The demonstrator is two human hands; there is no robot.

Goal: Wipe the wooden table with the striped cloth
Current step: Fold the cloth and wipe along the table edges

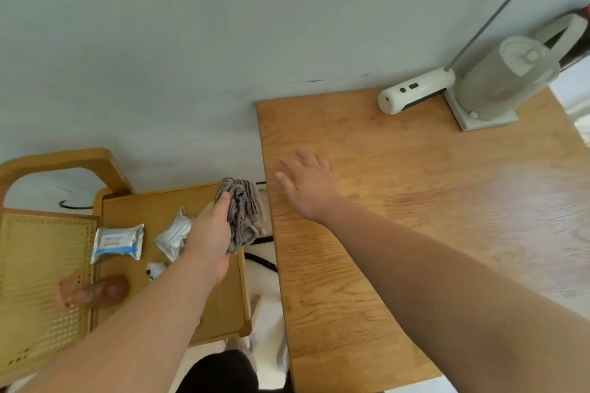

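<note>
Beside grained wooden table (415,201), left hand (209,236) clutching bunched striped cloth (244,210)

Hands: two, a left hand (209,234) and a right hand (308,185)
Striped cloths: one striped cloth (244,212)
Wooden tables: one wooden table (431,217)
Trays: one tray (153,210)
Foil packets: two, a blue-and-white packet (117,242) and a silvery packet (174,238)
Water dispensers: one water dispenser (498,86)
Brown bottles: one brown bottle (102,290)
</note>
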